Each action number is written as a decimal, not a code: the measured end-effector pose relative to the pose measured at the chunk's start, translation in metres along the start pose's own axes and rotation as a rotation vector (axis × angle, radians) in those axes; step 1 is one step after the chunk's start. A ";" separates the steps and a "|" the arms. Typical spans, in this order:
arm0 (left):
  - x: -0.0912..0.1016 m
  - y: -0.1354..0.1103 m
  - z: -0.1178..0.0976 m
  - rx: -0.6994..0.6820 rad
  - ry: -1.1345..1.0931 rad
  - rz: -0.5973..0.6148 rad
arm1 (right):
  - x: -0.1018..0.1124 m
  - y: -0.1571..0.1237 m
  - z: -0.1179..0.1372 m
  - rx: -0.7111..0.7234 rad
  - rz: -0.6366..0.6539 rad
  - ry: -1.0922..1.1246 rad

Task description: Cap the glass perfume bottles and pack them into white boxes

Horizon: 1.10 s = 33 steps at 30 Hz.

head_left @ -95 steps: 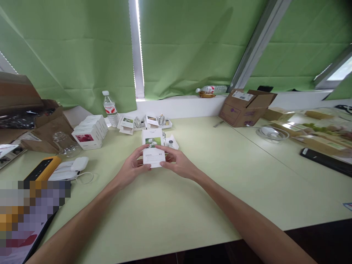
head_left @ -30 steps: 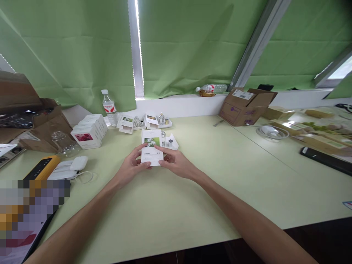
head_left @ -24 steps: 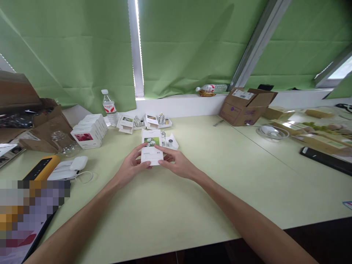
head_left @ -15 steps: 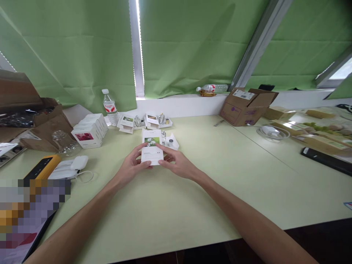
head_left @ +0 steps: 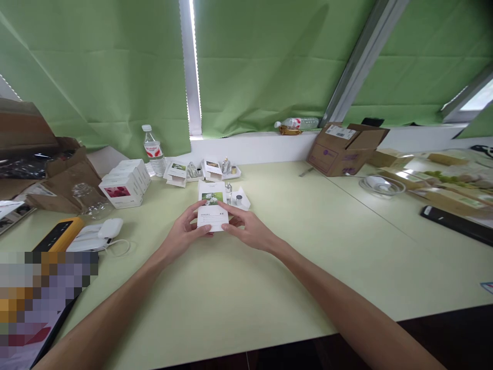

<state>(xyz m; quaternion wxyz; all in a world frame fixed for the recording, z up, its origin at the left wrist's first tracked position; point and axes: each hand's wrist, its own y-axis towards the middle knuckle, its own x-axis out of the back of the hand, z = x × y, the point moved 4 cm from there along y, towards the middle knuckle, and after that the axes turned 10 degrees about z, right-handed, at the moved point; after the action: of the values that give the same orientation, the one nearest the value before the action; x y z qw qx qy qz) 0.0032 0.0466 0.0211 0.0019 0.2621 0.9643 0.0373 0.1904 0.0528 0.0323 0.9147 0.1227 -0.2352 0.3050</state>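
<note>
Between both hands is a white box (head_left: 213, 210) with a picture of white flowers on green and small print below it. My left hand (head_left: 188, 226) grips its left edge, thumb at the lower corner. On the opposite edge, my right hand (head_left: 248, 226) has its thumb at the lower right corner and a finger by the picture. Just behind stands a small glass bottle (head_left: 229, 192), partly hidden, beside a white tray (head_left: 243, 203) with a dark round cap (head_left: 239, 199). Farther back, two opened white boxes (head_left: 176, 173) lie with trays and small bottles (head_left: 226, 165).
A row of white boxes (head_left: 125, 187) and a water bottle (head_left: 154, 150) stand at the left back. Nearer are a clear plastic bottle (head_left: 90, 200), a yellow device (head_left: 63, 234) and a white charger (head_left: 111, 227). A cardboard box (head_left: 335, 154) and a coiled cable (head_left: 381, 186) are on the right.
</note>
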 end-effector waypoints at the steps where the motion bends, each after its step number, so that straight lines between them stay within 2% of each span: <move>1: 0.000 0.000 0.000 0.000 -0.001 -0.003 | 0.000 0.000 0.000 -0.002 -0.001 -0.001; 33: 0.001 0.000 0.003 0.007 0.011 -0.012 | -0.003 -0.001 0.002 -0.026 0.004 -0.021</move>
<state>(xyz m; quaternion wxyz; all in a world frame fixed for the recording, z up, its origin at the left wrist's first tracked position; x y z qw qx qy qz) 0.0026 0.0474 0.0180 -0.0040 0.2564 0.9659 0.0354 0.1886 0.0498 0.0328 0.9130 0.1136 -0.2491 0.3023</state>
